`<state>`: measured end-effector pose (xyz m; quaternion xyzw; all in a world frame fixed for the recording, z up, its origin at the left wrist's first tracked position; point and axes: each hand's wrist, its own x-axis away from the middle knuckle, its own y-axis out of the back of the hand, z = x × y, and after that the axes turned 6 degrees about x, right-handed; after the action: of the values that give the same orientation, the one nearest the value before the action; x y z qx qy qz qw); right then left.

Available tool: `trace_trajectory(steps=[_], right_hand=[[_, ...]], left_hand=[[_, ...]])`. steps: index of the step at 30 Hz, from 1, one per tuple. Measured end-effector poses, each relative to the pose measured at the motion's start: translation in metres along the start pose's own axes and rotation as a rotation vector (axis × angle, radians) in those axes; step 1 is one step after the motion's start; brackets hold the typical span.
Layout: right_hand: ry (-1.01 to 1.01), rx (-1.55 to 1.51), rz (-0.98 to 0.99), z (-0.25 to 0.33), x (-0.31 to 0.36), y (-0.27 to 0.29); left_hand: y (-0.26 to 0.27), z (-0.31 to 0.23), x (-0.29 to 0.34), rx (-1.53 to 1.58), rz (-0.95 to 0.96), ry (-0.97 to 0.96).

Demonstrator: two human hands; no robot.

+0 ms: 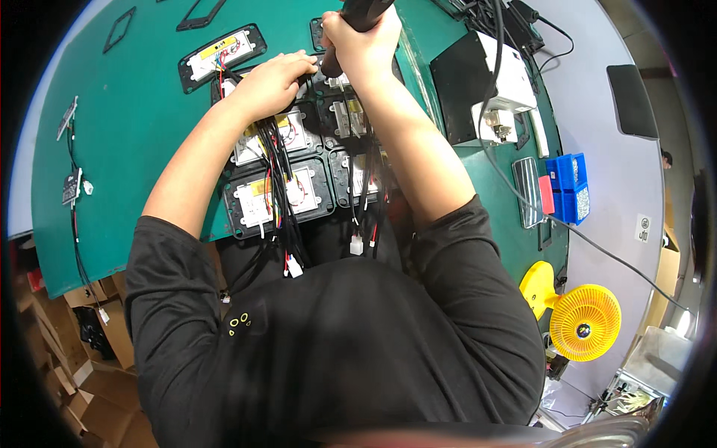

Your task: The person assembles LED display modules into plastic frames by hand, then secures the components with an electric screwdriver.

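Observation:
My right hand (366,45) is closed around a black electric screwdriver (364,13), its narrow end pointing down at a module in the far part of the group. My left hand (272,84) lies with fingers stretched out over the modules, just left of the tool's lower end; its thumb is hidden. Below the hands, several black plastic housings with white modules stand in two columns, the nearest being a housing (325,209) at the table edge. Bundles of black wires (280,175) run from them toward me, ending in white connectors (295,267).
One separate housing (261,46) lies farther left on the green table (134,149). Two small wired boards (72,187) lie at the left edge. To the right are a black-and-white box (467,89), blue bins (569,187), a cable and a yellow fan (585,322).

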<state>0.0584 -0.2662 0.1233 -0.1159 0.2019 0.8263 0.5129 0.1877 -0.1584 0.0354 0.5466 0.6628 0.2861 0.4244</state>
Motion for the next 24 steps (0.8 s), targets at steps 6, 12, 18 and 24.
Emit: trace_trajectory(steps=[6, 12, 18, 24], right_hand=[[0.155, -0.018, -0.085, -0.019, -0.005, -0.002], [0.177, -0.152, -0.084, -0.023, -0.002, -0.002], [0.165, -0.077, -0.035, -0.025, -0.006, -0.004], [0.104, -0.142, 0.024, -0.034, -0.006, -0.007]], left_hand=[[-0.003, 0.001, -0.005, 0.074, -0.008, 0.021], [-0.001, 0.019, -0.008, 0.28, 0.032, 0.009], [0.007, 0.028, -0.01, 0.181, 0.054, -0.062], [0.001, 0.026, -0.007, 0.107, -0.019, -0.09]])
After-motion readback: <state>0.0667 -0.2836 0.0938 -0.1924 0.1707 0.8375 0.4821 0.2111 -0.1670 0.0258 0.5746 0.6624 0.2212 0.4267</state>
